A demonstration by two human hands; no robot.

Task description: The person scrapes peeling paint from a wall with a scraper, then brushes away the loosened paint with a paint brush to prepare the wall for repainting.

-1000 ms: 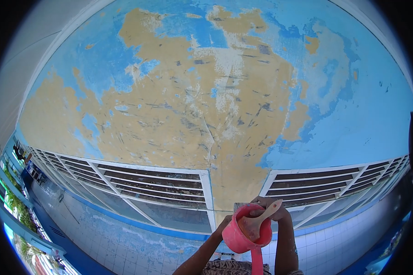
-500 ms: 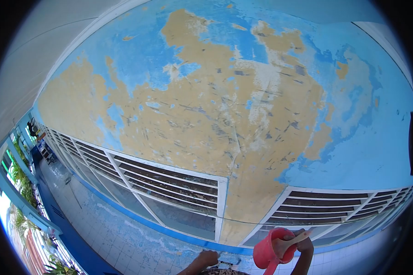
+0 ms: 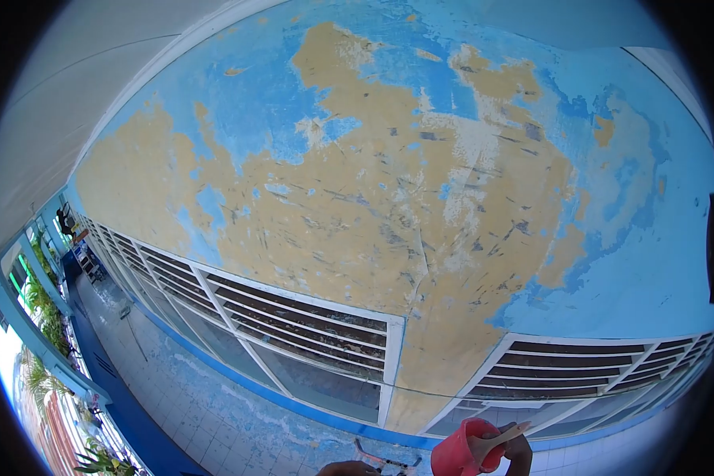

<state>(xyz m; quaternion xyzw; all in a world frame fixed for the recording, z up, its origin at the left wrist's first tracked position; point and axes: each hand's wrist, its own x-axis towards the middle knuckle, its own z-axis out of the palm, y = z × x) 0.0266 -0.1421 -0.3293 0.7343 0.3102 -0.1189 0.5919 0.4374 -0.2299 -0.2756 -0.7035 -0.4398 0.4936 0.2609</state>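
Observation:
My right hand (image 3: 517, 451) is closed over the rim of a red plastic dipper (image 3: 451, 452), its fingertips reaching inside. A flat, pale wooden-looking handle (image 3: 506, 435) slants out of the dipper past those fingers; the other end of that tool is hidden inside. Low at the bottom edge, my left hand (image 3: 349, 470) shows only its curled back and knuckles, and whatever it may hold is out of sight. In front of both hands rises a wall (image 3: 333, 214) with peeling blue paint and large tan patches marked by grey scrapes.
Louvred windows (image 3: 293, 325) with white frames run along the wall's lower part. A thin reddish frame-like object (image 3: 385, 458) lies on the tiled floor (image 3: 238, 428). Plants (image 3: 51, 325) line the walkway's left side, and a cord crosses before the right window.
The view has shifted, so the wall sits lower and further right. My left hand has dropped mostly below the bottom edge. The dipper stays in my right hand, slightly lower.

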